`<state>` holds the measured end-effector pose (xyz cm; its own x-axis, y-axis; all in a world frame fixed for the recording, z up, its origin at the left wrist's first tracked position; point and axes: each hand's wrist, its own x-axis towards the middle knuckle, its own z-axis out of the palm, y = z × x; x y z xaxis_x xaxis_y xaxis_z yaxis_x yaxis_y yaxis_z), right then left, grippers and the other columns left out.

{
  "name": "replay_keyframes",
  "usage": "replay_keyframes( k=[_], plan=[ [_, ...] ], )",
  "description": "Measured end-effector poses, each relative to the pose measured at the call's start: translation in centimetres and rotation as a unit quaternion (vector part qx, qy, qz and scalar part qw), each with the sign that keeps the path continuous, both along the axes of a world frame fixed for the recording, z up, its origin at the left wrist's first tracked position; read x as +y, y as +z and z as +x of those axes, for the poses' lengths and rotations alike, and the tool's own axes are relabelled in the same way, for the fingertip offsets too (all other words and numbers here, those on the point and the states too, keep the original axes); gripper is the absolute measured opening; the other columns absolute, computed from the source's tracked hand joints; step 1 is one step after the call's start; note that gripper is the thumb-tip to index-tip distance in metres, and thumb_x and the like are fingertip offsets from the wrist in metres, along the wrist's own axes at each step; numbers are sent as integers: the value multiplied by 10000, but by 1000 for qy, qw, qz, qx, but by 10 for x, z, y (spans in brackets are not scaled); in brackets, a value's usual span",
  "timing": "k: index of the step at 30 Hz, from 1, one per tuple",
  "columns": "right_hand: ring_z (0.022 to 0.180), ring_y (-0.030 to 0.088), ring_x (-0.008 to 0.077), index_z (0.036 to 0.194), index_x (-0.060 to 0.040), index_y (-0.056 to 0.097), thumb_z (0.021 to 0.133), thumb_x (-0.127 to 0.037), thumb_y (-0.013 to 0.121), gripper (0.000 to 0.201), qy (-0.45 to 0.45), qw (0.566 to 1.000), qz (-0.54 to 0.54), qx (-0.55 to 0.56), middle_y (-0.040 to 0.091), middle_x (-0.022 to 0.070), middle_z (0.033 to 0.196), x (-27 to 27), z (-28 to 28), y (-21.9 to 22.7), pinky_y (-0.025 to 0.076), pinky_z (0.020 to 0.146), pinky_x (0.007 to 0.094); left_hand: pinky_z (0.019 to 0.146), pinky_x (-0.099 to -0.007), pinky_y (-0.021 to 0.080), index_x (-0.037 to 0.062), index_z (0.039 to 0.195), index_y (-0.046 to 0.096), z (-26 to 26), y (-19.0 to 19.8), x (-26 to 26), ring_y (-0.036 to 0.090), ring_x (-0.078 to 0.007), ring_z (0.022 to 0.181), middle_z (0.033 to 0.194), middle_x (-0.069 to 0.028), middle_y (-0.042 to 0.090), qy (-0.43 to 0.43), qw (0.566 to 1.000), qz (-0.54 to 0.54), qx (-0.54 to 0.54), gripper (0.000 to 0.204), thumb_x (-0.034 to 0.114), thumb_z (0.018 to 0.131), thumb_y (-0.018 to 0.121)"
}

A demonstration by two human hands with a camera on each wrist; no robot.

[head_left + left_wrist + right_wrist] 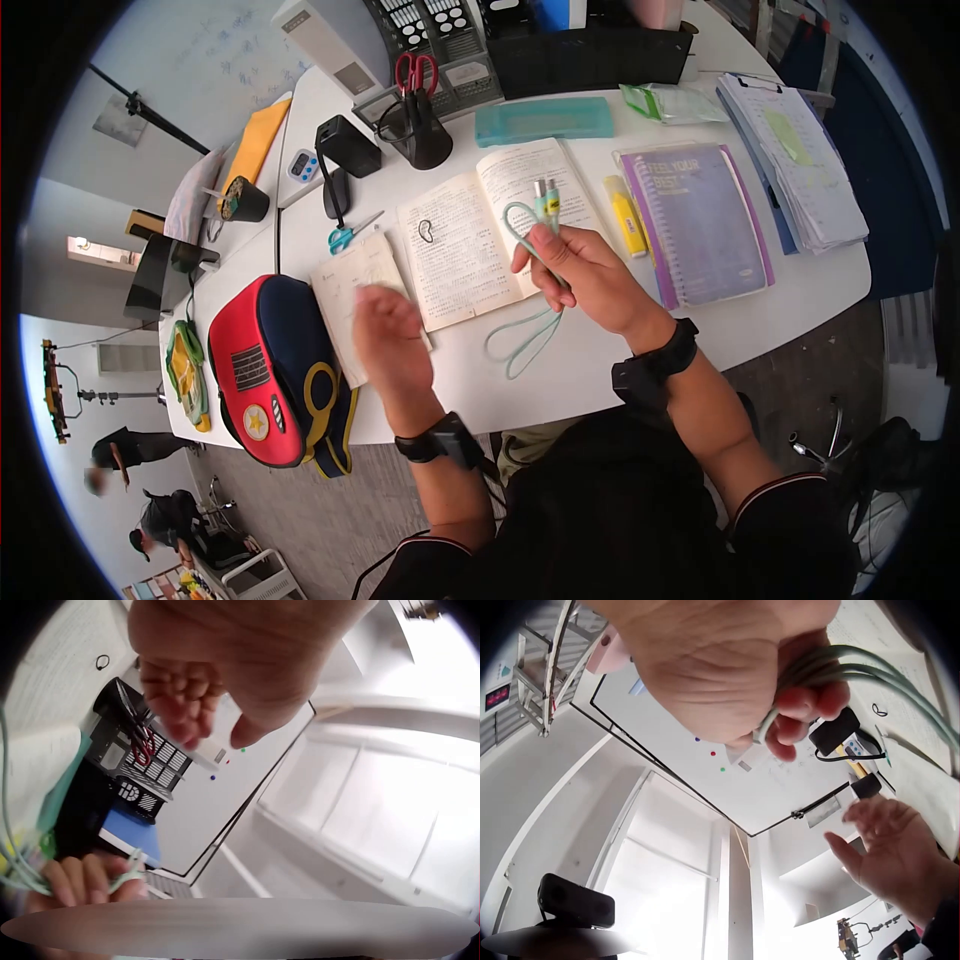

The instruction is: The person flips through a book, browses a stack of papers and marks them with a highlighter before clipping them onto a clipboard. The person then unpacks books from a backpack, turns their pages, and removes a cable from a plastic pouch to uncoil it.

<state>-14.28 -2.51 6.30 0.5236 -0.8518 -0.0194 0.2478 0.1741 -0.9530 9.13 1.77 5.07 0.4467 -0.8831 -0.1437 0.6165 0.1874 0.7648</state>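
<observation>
Two hands in the head view: we see the right hand (585, 270) gripping a looped pale green cable (528, 300) above the open book (495, 230) on the white table (800, 290); left hand (392, 340) blurred, empty, fingers loose. Left wrist view: left-hand fingers (180, 701) relaxed, holding nothing. Right wrist view: right-hand fingers (810, 701) clamped round the cable strands.

Head view: looks steeply down over the open book (495, 232) from above. Left wrist view: close under its palm, tilted up past the book toward the ceiling. Right wrist view likewise. All three share the book's pages.
</observation>
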Motion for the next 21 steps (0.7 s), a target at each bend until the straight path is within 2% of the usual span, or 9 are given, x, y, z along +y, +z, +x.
replay_keyframes(
  k=[2, 3, 4, 7, 9, 11, 14, 18, 21],
  plan=[
    [573, 437, 48, 1034, -9, 628, 1077, -439, 369, 504, 36, 999, 0, 15, 518, -3, 691, 3, 8, 0, 418, 578, 208, 734, -229, 472, 29, 1025, 641, -29, 6, 0, 607, -124, 797, 997, -94, 671, -149, 973, 19, -176, 324, 326, 1027, 510],
    [576, 449, 52, 1083, -6, 635, 1079, -436, 363, 508, 68, 997, -3, 29, 557, 12, 729, 4, 15, 2, 418, 579, 203, 723, -239, 487, 17, 1054, 642, -34, -2, -3, 622, -141, 793, 1059, -130, 674, -219, 956, -1, -195, 336, 326, 1030, 511],
    [581, 474, 60, 1044, 8, 625, 1069, -460, 384, 527, 72, 997, 1, 27, 573, 13, 765, 8, 22, 4, 394, 543, 203, 711, -249, 503, 5, 1083, 643, -38, -11, -5, 637, -158, 789, 1121, -167, 677, -288, 933, -22, -213, 350, 326, 1033, 511],
    [656, 541, 71, 1077, 15, 625, 1074, -398, 413, 464, 97, 995, 18, 20, 606, 18, 824, 7, 24, -12, 456, 594, 215, 569, -309, 526, -38, 1125, 636, -55, 1, -6, 650, -176, 733, 1114, -167, 678, -326, 937, -4, -129, 443, 359, 1055, 451],
    [758, 606, 91, 1061, 16, 630, 1073, -321, 445, 385, 81, 994, 69, -5, 636, 28, 875, 5, 19, -6, 518, 690, 243, 597, -314, 539, -35, 1123, 636, -60, 3, -6, 658, -181, 748, 1101, -166, 682, -277, 953, 10, -123, 430, 350, 1054, 457],
    [792, 622, 98, 1041, 14, 633, 1070, -295, 455, 358, 61, 997, 48, 0, 648, 35, 902, 2, 15, -14, 530, 728, 256, 625, -319, 553, -33, 1121, 636, -61, 3, -6, 666, -187, 762, 1088, -164, 686, -227, 966, 25, -119, 418, 342, 1053, 463],
    [863, 674, 146, 1026, -5, 638, 1069, -314, 451, 363, 40, 999, 14, 35, 678, 57, 965, -2, 8, -19, 546, 840, 292, 850, -348, 550, -15, 1166, 613, -49, 3, -6, 677, -216, 968, 1160, -152, 670, -160, 981, 6, -111, 393, 340, 1044, 496],
    [806, 660, 118, 1016, -27, 635, 1068, -354, 443, 382, 20, 997, 2, 72, 678, 55, 953, -4, 3, -6, 529, 718, 255, 869, -325, 541, 9, 1194, 598, -21, 3, -3, 670, -224, 1023, 1187, -137, 663, -213, 971, -21, -104, 322, 276, 1016, 568],
    [623, 559, 36, 971, -61, 648, 1047, -416, 474, 402, -73, 995, 12, 71, 660, 34, 831, -17, -19, 3, 402, 510, 162, 794, -272, 559, 19, 1193, 599, 26, 13, -1, 656, -167, 1000, 1107, -80, 671, -128, 988, -40, -79, 260, 204, 1012, 575]
  ],
)
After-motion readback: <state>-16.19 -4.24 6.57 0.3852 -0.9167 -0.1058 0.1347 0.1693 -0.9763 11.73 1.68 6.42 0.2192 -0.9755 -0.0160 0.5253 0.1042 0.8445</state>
